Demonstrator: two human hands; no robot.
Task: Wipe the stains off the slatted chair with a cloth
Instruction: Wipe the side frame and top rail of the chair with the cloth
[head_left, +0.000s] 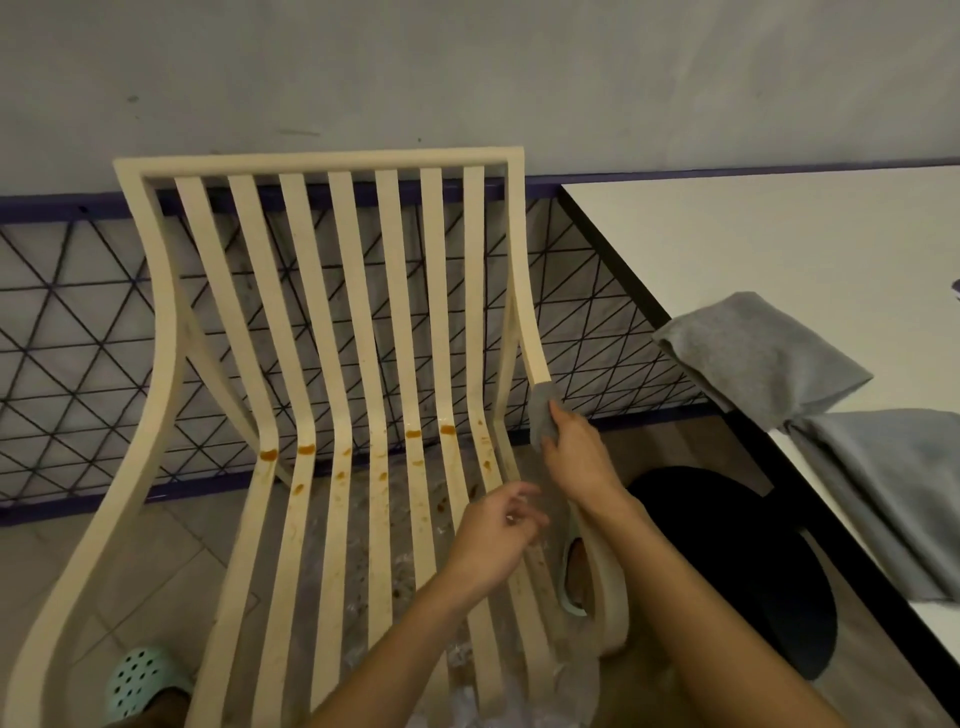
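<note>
Several orange-brown stains (268, 455) sit across the chair (317, 158), mostly at the bend where back meets seat, with fainter smears running toward 6 o'clock along the seat slats. The right hand (576, 457) grips a small grey cloth (543, 415), fingers wrapped round it, and presses it against the chair's side rail at 3 o'clock of the stained band. The left hand (493, 535) hovers over the seat slats just at 7 o'clock of the right; its fingers look loosely curled and appear to hold nothing, though blur makes that uncertain.

The cloth looks soft and limp, so it should bunch easily and fold round a slat's edges; a wad gripped in the palm would likely give firmer rubbing than a loose corner. The chair looks stiff and light, so it may shift under pressure; steadying a rail with the free hand seems wise.

More grey cloths (753, 353) lie on the table (753, 234) at 3 o'clock.
</note>
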